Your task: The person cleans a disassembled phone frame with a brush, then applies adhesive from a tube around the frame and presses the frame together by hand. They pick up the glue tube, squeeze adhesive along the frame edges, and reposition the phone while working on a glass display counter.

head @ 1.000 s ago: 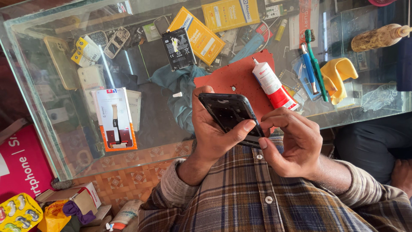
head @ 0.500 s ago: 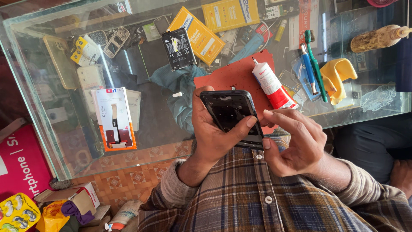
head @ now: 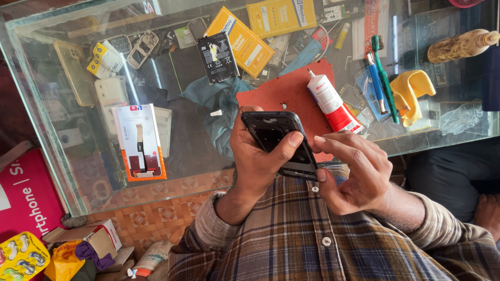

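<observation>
Fingers of your left hand point(head: 260, 156) wrap the dark phone frame point(head: 284, 143) from its left side, thumb pressed across its face, so that grip is clenched on the frame. Your right hand point(head: 359, 174) comes in from the frame's right, fingertips point(head: 322, 141) touching its right edge near the lower corner — a light pinch at the edge, not a full hold; whether anything small sits between those fingertips I cannot tell.

You hold the frame in the air at chest height, just over the near edge of the glass worktop point(head: 198, 166). Directly behind the frame lies a red mat point(head: 284, 93), and on the mat, just right of the frame, a white and red glue tube point(head: 330, 101), nozzle pointing away from you. Left of the frame a teal cloth point(head: 219, 101) is bunched up, with a black battery point(head: 219, 56) beyond it. Further right of the frame lie a blue and a green toothbrush point(head: 383, 78) and a yellow cloth point(head: 411, 88). Well to the left sits a white and orange parts card point(head: 139, 141).

Risks, as I judge them: the frame hangs past the worktop edge, so a slip of your left thumb would drop it into your lap or onto the floor rather than the mat. Prying hard with the right fingertips could twist the thin frame. The tube looks uncapped — a knock could smear glue on the mat.
</observation>
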The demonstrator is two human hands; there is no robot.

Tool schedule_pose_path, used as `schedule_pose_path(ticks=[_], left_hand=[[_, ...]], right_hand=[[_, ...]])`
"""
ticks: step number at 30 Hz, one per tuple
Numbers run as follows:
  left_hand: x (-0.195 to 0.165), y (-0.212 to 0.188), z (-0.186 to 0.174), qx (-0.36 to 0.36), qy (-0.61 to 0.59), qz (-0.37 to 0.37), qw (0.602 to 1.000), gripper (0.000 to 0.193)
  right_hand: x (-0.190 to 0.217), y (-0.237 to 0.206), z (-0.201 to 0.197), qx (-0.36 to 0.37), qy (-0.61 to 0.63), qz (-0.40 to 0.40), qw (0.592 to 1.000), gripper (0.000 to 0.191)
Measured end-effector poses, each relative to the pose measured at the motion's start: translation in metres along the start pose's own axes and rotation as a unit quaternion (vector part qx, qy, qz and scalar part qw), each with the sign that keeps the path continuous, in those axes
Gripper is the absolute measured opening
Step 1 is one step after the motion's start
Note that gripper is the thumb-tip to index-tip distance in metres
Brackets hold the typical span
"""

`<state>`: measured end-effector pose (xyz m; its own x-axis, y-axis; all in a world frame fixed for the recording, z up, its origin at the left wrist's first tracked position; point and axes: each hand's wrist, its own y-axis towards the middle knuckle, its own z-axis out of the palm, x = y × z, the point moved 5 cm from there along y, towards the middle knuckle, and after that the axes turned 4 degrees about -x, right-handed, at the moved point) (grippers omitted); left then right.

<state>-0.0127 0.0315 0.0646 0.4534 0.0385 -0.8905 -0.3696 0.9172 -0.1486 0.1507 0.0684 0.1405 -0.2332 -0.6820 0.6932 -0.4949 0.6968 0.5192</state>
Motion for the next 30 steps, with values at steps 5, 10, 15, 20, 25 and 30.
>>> schedule_pose_path(ticks=[5,10,15,20,25,30], left_hand=[[-0.001,0.000,0.000,-0.011,0.008,0.003,1.000,0.042],[-0.004,0.000,0.000,-0.021,0.031,0.013,0.999,0.043],[-0.006,0.003,0.002,-0.038,0.047,0.013,0.998,0.044],[-0.012,0.003,0.003,-0.029,0.034,0.012,0.999,0.041],[-0.008,0.004,0.000,-0.058,0.021,-0.013,0.998,0.037],[-0.004,0.005,-0.003,-0.080,0.006,-0.018,0.997,0.037]], right_hand=[[0.001,0.001,0.002,0.025,-0.031,-0.015,0.999,0.053],[0.002,0.005,0.005,0.041,-0.051,-0.026,0.998,0.054],[0.001,0.006,0.004,0.046,-0.061,-0.021,0.997,0.052],[-0.005,0.001,-0.001,0.017,0.003,0.003,1.000,0.040],[-0.008,-0.007,-0.004,0.009,-0.007,0.021,1.000,0.044],[-0.008,-0.008,0.000,0.032,-0.037,-0.001,0.999,0.047]])
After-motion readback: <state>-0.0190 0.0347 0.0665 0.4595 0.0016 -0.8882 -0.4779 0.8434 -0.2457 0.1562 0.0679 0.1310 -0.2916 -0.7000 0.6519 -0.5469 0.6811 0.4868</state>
